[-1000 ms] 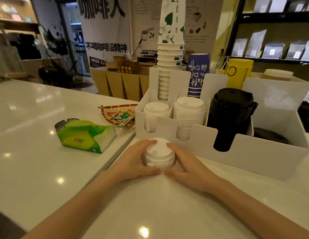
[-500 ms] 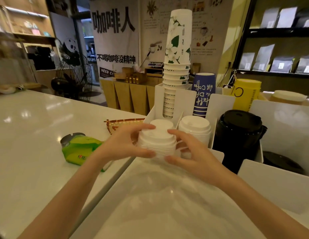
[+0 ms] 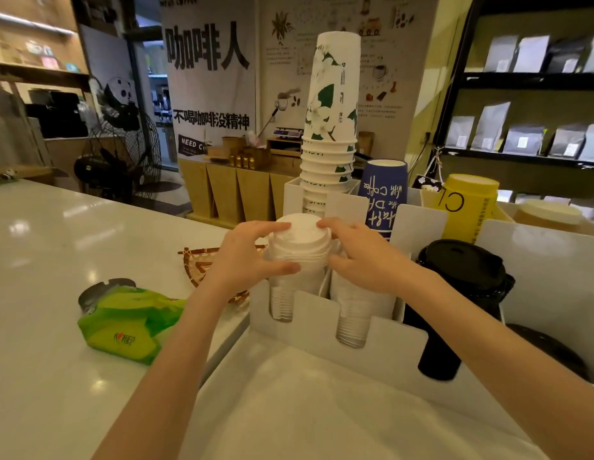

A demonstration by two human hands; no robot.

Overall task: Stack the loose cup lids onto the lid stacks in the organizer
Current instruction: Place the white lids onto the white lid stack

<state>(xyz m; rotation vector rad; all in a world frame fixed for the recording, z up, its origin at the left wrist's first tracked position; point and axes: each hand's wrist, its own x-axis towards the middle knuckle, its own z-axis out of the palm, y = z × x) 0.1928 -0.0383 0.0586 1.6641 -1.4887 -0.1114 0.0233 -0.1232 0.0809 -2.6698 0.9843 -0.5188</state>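
White glossy counter (image 3: 40, 260), white organizer (image 3: 382, 340), café shelves (image 3: 528, 81) behind

Both bare forearms reach forward, hands close together. The left hand (image 3: 246, 257) and right hand (image 3: 362, 257) face each other, fingers curled inward.

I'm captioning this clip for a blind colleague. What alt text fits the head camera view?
Two bare hands, left hand and right hand, hold a bundle of white cup lids atop the leftmost lid stack in a white organizer on a pale counter. Black lids fill a slot farther right; a green tissue pack lies left.
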